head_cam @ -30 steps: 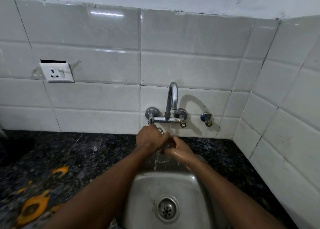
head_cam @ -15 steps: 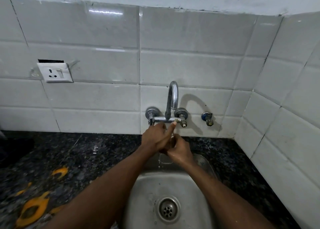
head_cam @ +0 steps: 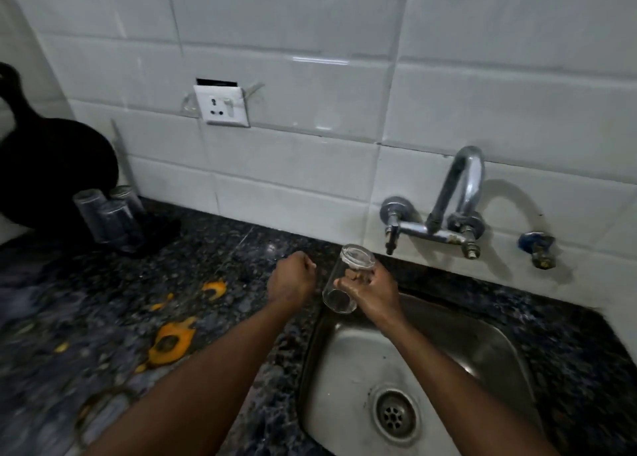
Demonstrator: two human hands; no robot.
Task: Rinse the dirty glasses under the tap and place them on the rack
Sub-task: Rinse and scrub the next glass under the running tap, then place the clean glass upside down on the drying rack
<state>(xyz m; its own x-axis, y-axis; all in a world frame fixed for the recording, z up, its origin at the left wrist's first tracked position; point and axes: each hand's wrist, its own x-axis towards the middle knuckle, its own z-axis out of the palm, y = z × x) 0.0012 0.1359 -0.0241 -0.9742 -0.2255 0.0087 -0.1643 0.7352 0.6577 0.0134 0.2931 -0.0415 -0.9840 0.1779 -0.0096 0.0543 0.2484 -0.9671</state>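
My right hand (head_cam: pixel 370 292) grips a clear glass (head_cam: pixel 346 278) upside down, its base up and its mouth down, over the left rim of the steel sink (head_cam: pixel 448 369). Just left of it, my left hand (head_cam: pixel 293 281) is a closed fist above the counter, holding nothing and apart from the glass. The chrome tap (head_cam: pixel 455 200) juts from the wall up and to the right; no water runs from it. At the far left, three upturned glasses (head_cam: pixel 108 216) stand on a dark rack mat (head_cam: pixel 162 230).
A black pan (head_cam: pixel 51 166) leans on the wall behind the rack. A white wall socket (head_cam: pixel 222 106) sits above the dark speckled counter (head_cam: pixel 103 300), which has orange patches (head_cam: pixel 170 343). A blue valve (head_cam: pixel 537 247) sticks out right of the tap.
Both hands have come away from under the tap. The right hand now holds the glass upside down left of the tap, and the view has swung left to show the rack.
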